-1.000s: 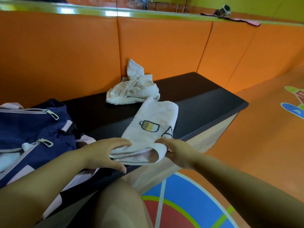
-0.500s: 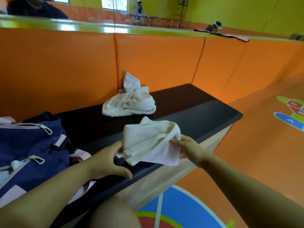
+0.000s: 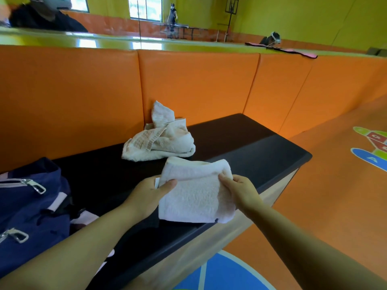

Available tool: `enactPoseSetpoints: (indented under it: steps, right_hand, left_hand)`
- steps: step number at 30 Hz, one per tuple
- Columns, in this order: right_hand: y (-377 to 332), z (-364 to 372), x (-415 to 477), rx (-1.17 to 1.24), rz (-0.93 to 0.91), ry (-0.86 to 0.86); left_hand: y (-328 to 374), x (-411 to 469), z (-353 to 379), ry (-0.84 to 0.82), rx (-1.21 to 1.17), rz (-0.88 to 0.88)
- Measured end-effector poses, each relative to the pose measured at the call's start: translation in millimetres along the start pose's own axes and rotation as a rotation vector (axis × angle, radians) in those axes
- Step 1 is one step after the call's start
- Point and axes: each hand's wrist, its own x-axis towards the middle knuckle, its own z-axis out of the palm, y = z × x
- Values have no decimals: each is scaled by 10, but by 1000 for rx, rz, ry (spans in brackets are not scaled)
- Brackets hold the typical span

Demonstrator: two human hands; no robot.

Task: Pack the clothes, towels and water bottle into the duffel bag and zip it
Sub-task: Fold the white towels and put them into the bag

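Note:
A folded white towel [image 3: 194, 195] is held up over the front of the black bench [image 3: 261, 151]. My left hand [image 3: 148, 195] pinches its left edge and my right hand [image 3: 240, 191] pinches its upper right edge. A second, crumpled white towel [image 3: 161, 141] lies farther back on the bench against the orange padding. The navy duffel bag [image 3: 29, 206] with silver zipper pulls sits at the left end of the bench, beside my left forearm. No water bottle is in view.
Orange padded panels [image 3: 199, 86] back the bench. The bench's right end and front edge drop to an orange floor [image 3: 335, 206] with coloured markings. A person in dark clothes [image 3: 41, 17] sits beyond the padding at top left.
The towel went from lying flat on the bench to folded and lifted in both hands. The view has tilted upward.

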Motion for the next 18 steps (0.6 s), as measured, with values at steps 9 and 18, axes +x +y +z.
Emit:
enactPoseSetpoints:
  steps: [9, 18]
  right_hand:
    - [201, 71, 354, -87, 175, 43]
    - [299, 70, 341, -610, -192, 275]
  left_hand:
    - [-159, 503, 158, 84, 201, -267]
    - [-215, 481, 188, 301, 745, 316]
